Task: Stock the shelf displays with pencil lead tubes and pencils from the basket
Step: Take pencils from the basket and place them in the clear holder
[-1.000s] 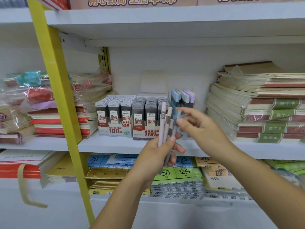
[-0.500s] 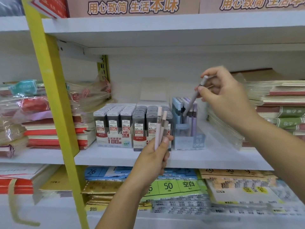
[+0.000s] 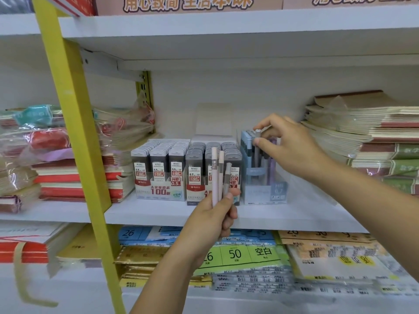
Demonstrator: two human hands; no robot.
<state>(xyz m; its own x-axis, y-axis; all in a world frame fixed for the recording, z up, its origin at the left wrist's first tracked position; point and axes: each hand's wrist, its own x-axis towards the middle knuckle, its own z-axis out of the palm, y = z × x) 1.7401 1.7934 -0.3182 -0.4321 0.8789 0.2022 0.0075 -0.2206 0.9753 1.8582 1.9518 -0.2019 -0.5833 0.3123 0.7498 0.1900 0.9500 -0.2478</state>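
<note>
1. In a stationery aisle, our left hand (image 3: 215, 214) grips three slim mechanical pencils (image 3: 218, 175) upright in a curled fist. Their smooth plastic barrels are pale pink, cream and grey, and we hold them just in front of the white shelf board (image 3: 158, 213).
2. Our right hand (image 3: 290, 148) pinches the capped top of a fourth, grey plastic pencil (image 3: 257, 155) between thumb and fingertips. Its lower end stands inside the clear plastic display box (image 3: 264, 193), among blue and lilac pencils.
3. Beside that box, two open cartons hold dark pencil lead tubes (image 3: 158, 159) packed in tight rows. To the right of the display box lie stacked paper notebooks (image 3: 374, 141).
4. We judge these pencils light and stiff, with slick barrels that could slide through a loose grip. The fine tips look like the fragile part.
5. Holding near the cap suits a straight drop into a crowded slot. The spare bunch sits safer gripped around mid-barrel.
6. The clear box looks light enough to shift if a pencil jams against its neighbours.
7. The basket is out of view.
</note>
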